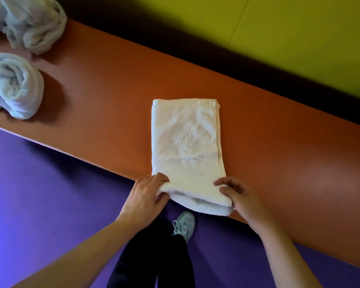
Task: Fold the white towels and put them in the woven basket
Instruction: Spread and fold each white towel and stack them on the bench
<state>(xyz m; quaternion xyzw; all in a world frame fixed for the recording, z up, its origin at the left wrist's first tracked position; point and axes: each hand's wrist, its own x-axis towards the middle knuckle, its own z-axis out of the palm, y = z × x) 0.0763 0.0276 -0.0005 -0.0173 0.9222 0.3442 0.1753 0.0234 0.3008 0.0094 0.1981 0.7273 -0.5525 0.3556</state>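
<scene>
A white towel (186, 146), folded into a long narrow strip, lies across the orange table (104, 96), its near end hanging slightly over the front edge. My left hand (147, 194) pinches the near left corner of that end. My right hand (237, 194) grips the near right corner, fingers curled over the layers. Two crumpled white towels lie at the far left: one (32, 23) at the top corner, the other (13, 86) below it. No woven basket is in view.
The table runs diagonally from upper left to lower right. Behind it is a dark strip and a yellow-green wall (279, 34). Below the front edge is purple floor (40, 194), with my dark trouser leg and grey shoe (184, 224).
</scene>
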